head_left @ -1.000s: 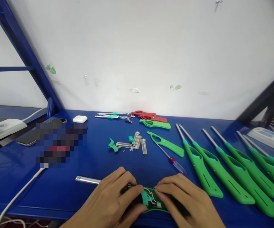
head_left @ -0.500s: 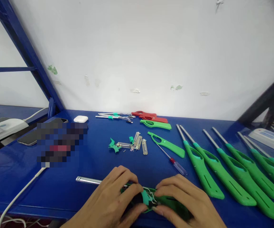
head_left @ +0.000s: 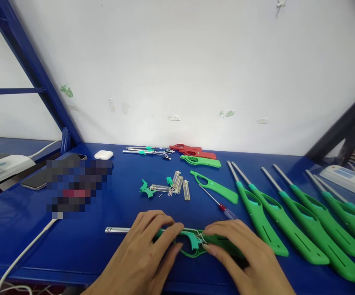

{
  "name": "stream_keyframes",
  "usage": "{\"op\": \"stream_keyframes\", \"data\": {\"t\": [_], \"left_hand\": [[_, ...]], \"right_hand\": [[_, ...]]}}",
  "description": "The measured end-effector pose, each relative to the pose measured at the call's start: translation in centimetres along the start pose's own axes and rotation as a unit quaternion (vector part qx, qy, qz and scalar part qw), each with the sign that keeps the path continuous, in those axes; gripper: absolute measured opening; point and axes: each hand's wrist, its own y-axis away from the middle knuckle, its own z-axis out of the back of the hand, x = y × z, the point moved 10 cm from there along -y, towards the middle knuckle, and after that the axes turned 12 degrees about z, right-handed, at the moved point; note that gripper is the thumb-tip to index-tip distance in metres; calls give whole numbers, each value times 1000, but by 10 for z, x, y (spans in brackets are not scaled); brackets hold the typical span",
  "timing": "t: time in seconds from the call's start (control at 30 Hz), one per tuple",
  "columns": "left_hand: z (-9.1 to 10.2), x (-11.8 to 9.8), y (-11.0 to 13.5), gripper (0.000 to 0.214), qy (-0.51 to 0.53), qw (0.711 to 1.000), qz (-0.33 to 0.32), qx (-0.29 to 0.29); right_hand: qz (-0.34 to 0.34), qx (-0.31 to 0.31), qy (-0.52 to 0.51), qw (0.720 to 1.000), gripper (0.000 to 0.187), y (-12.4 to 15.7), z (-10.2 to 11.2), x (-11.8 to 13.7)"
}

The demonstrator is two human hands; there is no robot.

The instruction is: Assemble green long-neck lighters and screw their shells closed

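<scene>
Both my hands grip one green long-neck lighter (head_left: 192, 245) lying open on the blue table (head_left: 82, 246) near its front edge. My left hand (head_left: 146, 254) pinches the front of the green body, where the metal tube (head_left: 117, 230) sticks out to the left. The handle end sits under the closed fingers of my right hand (head_left: 242, 258). Between the hands a teal trigger and thin white wires show inside the shell.
Several finished green lighters (head_left: 291, 221) lie in a row at the right. A red-handled screwdriver (head_left: 223, 207), green and red shell halves (head_left: 200, 160), clear fuel tanks (head_left: 179, 184) and teal parts lie in the middle. A phone, earbud case (head_left: 103, 155) and white cable (head_left: 20, 256) are at left.
The lighter and both hands have shifted a little away from me and to the right. The shell has turned, so the trigger loop now shows between the hands.
</scene>
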Motion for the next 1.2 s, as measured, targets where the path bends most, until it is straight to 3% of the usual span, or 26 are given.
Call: {"op": "stream_keyframes", "data": {"t": [0.1, 0.3, 0.6, 0.97, 1.2], "left_hand": [[3, 9, 0, 29, -1, 999, 24, -35], [-6, 25, -1, 29, 23, 997, 75, -5], [-9, 31, -2, 31, 63, 995, 76, -1], [8, 28, -9, 32, 148, 986, 72, -22], [-3, 43, -13, 34, 231, 960, 153, 37]], "right_hand": [[-5, -12, 6, 1000, 10, 0, 3, -1], [-15, -18, 7, 1000, 11, 2, 2, -7], [-18, -14, 4, 1000, 10, 4, 2, -7], [-19, -4, 0, 1000, 10, 2, -1, -9], [-21, -3, -1, 1000, 11, 4, -1, -10]]}}
